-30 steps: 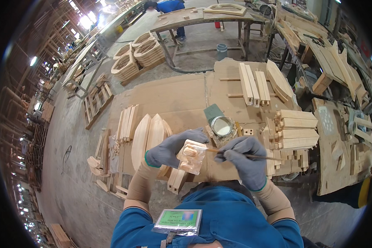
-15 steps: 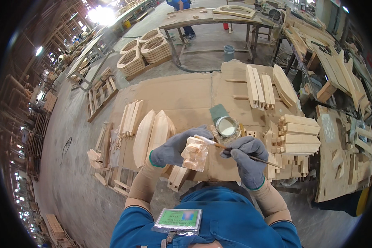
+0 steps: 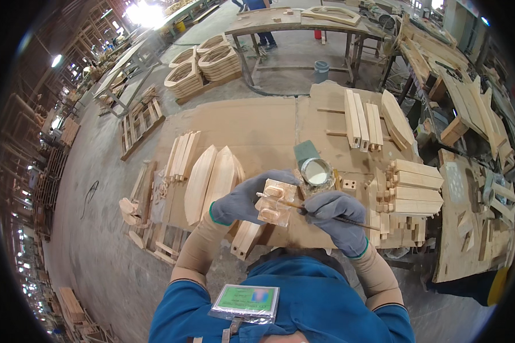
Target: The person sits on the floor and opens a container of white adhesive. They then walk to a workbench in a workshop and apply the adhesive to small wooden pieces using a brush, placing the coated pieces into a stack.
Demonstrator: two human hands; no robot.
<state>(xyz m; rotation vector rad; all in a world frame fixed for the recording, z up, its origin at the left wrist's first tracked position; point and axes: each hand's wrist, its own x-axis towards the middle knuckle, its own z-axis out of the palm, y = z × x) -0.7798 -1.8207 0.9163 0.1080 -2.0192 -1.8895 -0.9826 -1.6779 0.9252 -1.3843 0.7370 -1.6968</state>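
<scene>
Gripping a wooden block (image 3: 274, 215) in the left hand (image 3: 238, 200), to the near left of the white-filled pot (image 3: 304, 166). Pinching a brush (image 3: 292, 204) in the right hand (image 3: 336, 209), on the pot's near side, apparently touching the block.

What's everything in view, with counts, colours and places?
Cardboard sheets: two or more, brown, centre
Wooden piece: one, pale, front centre
Brush: one, brown handle, over wooden piece
Tin: one, grey with white contents, right of centre
Flat piece: one, green, beyond tin
Holed block: one, pale, right of tin
Pointed boards: several, pale, cardboard's left and far right
Wooden bars: many, pale, mostly right
Ring frames: several stacks, pale, floor, far left
Pallet: one, brown, floor, left
Workbenches: several, brownish, far and right
Bucket: one, blue-grey, under far workbench
Another person: one, blue clothes, top edge
Badge: one, green, chest
Left hand: one, grey-gloved, holding wooden piece
Right hand: one, grey-gloved, holding brush
</scene>
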